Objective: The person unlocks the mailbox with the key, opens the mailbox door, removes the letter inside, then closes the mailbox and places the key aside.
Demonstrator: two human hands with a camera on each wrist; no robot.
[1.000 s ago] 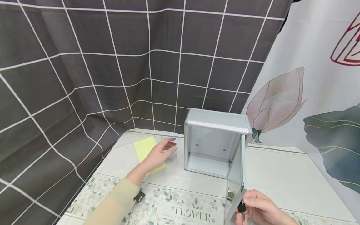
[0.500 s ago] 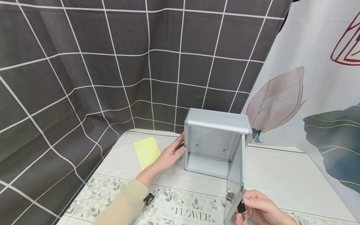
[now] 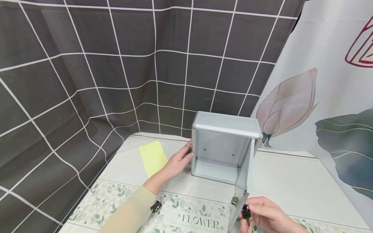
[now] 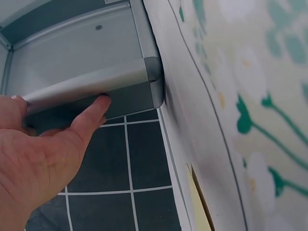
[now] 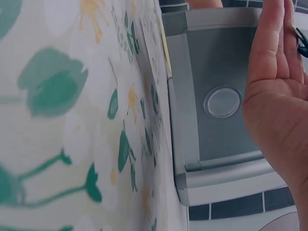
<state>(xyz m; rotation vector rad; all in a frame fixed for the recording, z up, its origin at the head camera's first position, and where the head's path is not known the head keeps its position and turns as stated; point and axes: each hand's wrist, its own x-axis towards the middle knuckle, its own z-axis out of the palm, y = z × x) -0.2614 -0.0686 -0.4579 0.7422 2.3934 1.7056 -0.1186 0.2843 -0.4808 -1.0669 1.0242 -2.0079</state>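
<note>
A grey metal lock box (image 3: 227, 121) stands on the table at the back, its hinged door (image 3: 244, 176) swung out toward me on the right. My left hand (image 3: 177, 163) rests against the box's left side; the left wrist view shows the thumb and fingers along its wall and edge. At the door's free edge, my right hand (image 3: 266, 215) pinches a black-headed key at the lock, and a black key (image 3: 246, 213) hangs there. A silver latch (image 3: 235, 200) sticks out from the door's inner face. The right wrist view shows the door's outside with its round disc (image 5: 223, 102).
A yellow sheet of paper (image 3: 152, 157) lies left of the box, partly behind my left forearm. The table has a flowered cloth (image 3: 201, 212) with "FLOWER" printed on it. Dark gridded curtain (image 3: 172, 71) hangs close behind, and a white printed curtain (image 3: 329, 48) stands at the right.
My left hand has moved right from over the yellow paper onto the box's left side. The door's free edge has swung slightly left, with the right hand and keys moving along.
</note>
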